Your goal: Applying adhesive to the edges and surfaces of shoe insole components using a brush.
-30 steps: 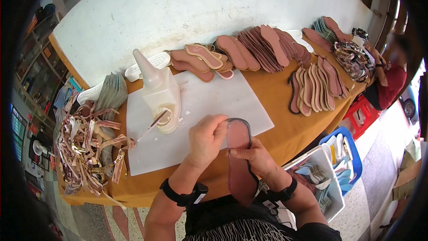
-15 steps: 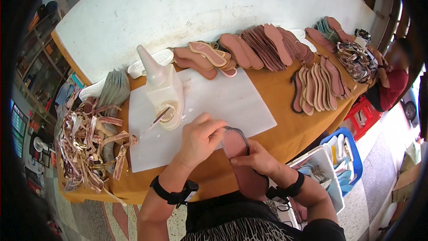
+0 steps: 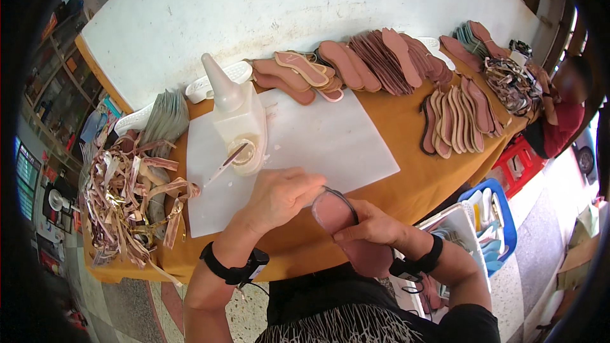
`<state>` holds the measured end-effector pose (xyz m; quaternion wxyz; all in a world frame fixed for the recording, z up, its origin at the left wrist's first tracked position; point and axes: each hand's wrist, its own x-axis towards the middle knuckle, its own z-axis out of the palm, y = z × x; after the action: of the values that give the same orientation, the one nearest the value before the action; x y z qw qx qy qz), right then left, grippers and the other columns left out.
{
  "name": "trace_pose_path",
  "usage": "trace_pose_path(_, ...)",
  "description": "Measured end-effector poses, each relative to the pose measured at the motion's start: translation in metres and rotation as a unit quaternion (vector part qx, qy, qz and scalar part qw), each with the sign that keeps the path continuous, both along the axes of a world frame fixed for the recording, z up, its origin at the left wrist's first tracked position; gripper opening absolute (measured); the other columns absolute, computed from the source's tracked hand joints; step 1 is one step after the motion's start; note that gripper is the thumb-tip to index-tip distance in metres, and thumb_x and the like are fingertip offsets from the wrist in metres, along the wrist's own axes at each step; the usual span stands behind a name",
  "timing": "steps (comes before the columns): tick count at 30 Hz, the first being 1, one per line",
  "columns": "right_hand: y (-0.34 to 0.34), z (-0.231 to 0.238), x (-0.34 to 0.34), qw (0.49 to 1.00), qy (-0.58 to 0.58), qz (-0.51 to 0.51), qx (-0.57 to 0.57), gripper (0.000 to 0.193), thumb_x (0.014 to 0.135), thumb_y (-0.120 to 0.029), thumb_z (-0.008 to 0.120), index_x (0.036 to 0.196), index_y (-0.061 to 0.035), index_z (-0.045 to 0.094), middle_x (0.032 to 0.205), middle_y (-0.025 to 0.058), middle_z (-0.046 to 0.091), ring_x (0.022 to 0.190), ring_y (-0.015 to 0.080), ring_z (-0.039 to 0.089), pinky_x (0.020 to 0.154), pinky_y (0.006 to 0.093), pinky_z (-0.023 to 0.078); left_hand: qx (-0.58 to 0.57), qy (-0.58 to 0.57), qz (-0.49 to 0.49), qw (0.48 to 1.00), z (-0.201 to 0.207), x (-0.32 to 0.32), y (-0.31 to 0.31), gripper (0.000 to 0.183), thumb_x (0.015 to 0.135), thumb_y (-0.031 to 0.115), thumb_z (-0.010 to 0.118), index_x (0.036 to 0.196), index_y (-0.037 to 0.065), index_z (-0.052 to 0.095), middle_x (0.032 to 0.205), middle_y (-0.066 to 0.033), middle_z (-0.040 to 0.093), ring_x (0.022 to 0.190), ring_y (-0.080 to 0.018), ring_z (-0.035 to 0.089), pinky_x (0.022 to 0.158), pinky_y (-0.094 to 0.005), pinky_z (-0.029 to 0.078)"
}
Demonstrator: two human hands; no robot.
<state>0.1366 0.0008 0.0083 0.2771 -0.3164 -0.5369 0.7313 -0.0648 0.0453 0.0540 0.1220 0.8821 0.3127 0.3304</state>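
My right hand (image 3: pixel 372 223) grips a reddish-brown shoe insole (image 3: pixel 362 255), its thumb lying across the top face. The insole is held tilted in front of my body, over the table's near edge. A thin black edging strip (image 3: pixel 344 197) runs round its upper end. My left hand (image 3: pixel 283 195) is at that end, fingers pressed together on the strip by the rim; the fingertips are partly hidden. Beyond the left hand, a white glue bottle (image 3: pixel 238 121) with a cone top stands on a white sheet (image 3: pixel 330 130). A brush (image 3: pixel 223 166) rests across its open glue cup.
Tangled straps (image 3: pixel 136 197) lie at the left beside grey stacked pieces (image 3: pixel 166 117). Brown insoles (image 3: pixel 381 57) line the back, with more insoles (image 3: pixel 459 117) at the right. White and blue bins (image 3: pixel 508 216) stand below right. Another person (image 3: pixel 562 114) sits at the far right.
The insole has tilted slightly, its upper end shifting down and left. My left hand has moved slightly down, its fingers now straighter along the rim. The right hand keeps its hold.
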Motion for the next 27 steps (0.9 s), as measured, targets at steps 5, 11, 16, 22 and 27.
trace_pose_path(5,0.000,0.000,-0.002,1.000,-0.008,0.020,-0.008,0.044,0.072,-0.004,0.064,0.112,-0.0014,0.046,0.094,0.0007,0.053,0.088,0.0102,0.048,0.079,0.0255,0.040,-0.025,-0.093,-0.035,0.995,-0.003,0.005,-0.003,0.009,0.074,0.001,0.057,0.081,0.005,0.059,0.078,-0.0095,0.054,0.063,-0.0258,0.056,0.053,-0.0315,0.045)
trace_pose_path(11,-0.003,0.004,-0.004,0.999,-0.015,0.035,-0.035,0.047,0.072,-0.005,0.064,0.115,-0.0017,0.045,0.098,0.0016,0.053,0.090,0.0108,0.047,0.081,0.0257,0.039,-0.017,-0.076,-0.020,0.997,-0.001,-0.003,-0.008,0.008,0.070,0.003,0.059,0.077,0.007,0.059,0.069,-0.0072,0.051,0.057,-0.0236,0.054,0.048,-0.0318,0.043)
trace_pose_path(16,-0.006,0.004,-0.007,0.995,-0.021,0.088,-0.034,0.047,0.072,-0.005,0.062,0.115,-0.0011,0.044,0.101,0.0022,0.053,0.093,0.0110,0.047,0.083,0.0259,0.039,0.017,-0.006,-0.019,1.000,0.002,-0.009,-0.011,0.005,0.068,0.009,0.063,0.072,0.009,0.061,0.060,-0.0039,0.049,0.049,-0.0209,0.051,0.043,-0.0309,0.039)
trace_pose_path(22,-0.007,0.008,-0.010,0.993,-0.022,0.105,-0.050,0.047,0.072,-0.005,0.062,0.115,-0.0009,0.044,0.100,0.0024,0.052,0.093,0.0110,0.047,0.082,0.0253,0.040,0.044,-0.032,-0.057,0.997,0.003,-0.009,-0.006,0.010,0.065,0.009,0.068,0.073,0.007,0.063,0.052,-0.0044,0.046,0.043,-0.0181,0.046,0.039,-0.0276,0.034)
trace_pose_path(27,-0.005,0.014,-0.010,0.992,-0.004,0.111,-0.054,0.047,0.072,-0.005,0.062,0.115,-0.0011,0.044,0.100,0.0027,0.052,0.093,0.0111,0.047,0.082,0.0255,0.039,0.008,-0.015,-0.039,0.999,0.006,-0.013,-0.008,0.007,0.068,0.014,0.065,0.069,0.009,0.061,0.058,-0.0040,0.053,0.050,-0.0216,0.052,0.044,-0.0304,0.040)
